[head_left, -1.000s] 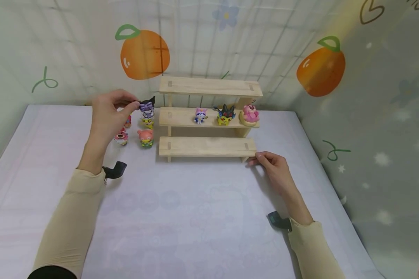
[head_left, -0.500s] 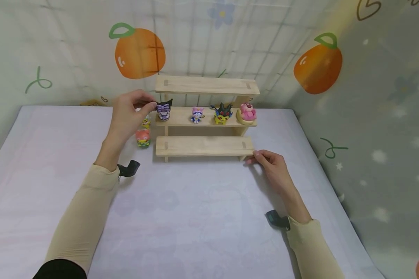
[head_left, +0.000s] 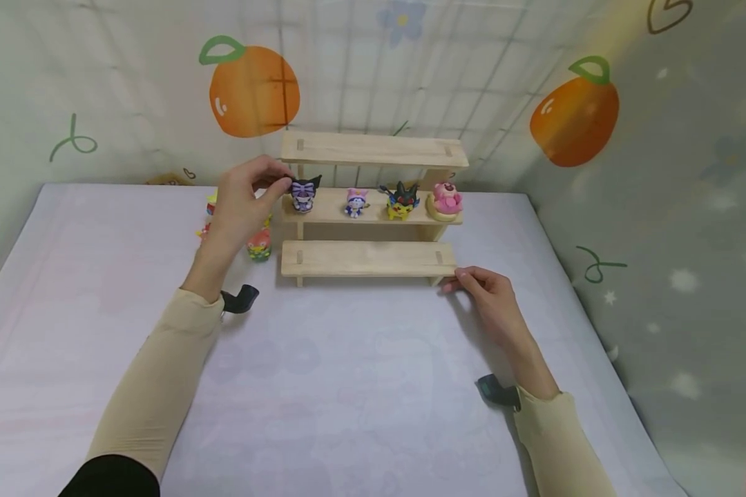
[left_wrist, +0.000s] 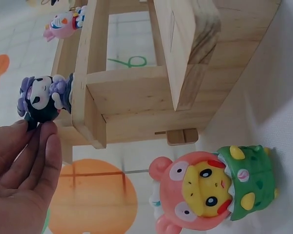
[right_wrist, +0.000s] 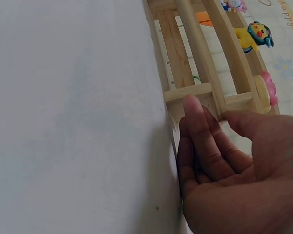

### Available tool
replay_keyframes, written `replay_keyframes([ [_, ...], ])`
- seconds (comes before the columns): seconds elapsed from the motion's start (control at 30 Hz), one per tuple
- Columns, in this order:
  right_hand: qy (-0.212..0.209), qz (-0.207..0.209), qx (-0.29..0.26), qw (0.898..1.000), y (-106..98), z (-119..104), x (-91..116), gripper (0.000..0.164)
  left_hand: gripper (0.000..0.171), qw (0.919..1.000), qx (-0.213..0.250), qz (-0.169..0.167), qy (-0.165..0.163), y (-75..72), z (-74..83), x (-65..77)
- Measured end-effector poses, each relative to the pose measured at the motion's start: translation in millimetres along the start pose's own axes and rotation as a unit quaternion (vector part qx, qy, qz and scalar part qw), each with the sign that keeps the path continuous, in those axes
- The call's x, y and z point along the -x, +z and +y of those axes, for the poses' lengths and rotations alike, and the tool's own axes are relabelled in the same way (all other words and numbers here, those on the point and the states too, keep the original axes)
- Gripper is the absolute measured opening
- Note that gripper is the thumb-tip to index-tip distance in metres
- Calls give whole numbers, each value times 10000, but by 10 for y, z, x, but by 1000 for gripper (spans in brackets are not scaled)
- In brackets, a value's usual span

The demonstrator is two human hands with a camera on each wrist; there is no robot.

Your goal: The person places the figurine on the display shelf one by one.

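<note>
Purple-bowed figurine (head_left: 303, 196) now at the middle shelf (head_left: 332, 204), upper centre of the frame.
I see the right hand (head_left: 488, 297) still pinching the bottom shelf (head_left: 367, 257), right of centre; farther off, the left hand (head_left: 242, 197), fingers nearly closed, pinches the figurine, a second ago left of the shelves.

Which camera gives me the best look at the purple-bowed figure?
The left wrist view: the purple-bowed figure is larger there, its white face clear, with the left hand pinching it. The head view shows it small, at the left end of the middle shelf. The right wrist view does not show it.
</note>
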State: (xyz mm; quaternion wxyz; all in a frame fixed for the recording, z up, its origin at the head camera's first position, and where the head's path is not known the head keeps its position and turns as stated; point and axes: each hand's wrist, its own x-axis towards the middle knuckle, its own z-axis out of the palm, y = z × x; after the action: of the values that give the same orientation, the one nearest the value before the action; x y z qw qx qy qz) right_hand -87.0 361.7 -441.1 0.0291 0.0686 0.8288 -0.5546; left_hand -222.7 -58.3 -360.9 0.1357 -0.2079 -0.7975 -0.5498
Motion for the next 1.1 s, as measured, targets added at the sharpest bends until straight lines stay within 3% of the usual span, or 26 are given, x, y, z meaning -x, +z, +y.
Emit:
replay_keyframes([
  [0.27,-6,16,-29,10000,-10,-28,-6,49,13,9999,-95,25,-37,-30,36,-2],
  [0.73,-24,42,20,10000,-60,15,-19,51,16,9985,-75,535,-37,-209,-4,49],
  [0.9,-45,36,28,10000,-49,14,-13,50,17,9971,-352,635,-219,-353,-78,127],
  [1.1,57,32,188,9998,-14,5,-9,50,19,9945,-585,769,-394,-625,-204,240],
])
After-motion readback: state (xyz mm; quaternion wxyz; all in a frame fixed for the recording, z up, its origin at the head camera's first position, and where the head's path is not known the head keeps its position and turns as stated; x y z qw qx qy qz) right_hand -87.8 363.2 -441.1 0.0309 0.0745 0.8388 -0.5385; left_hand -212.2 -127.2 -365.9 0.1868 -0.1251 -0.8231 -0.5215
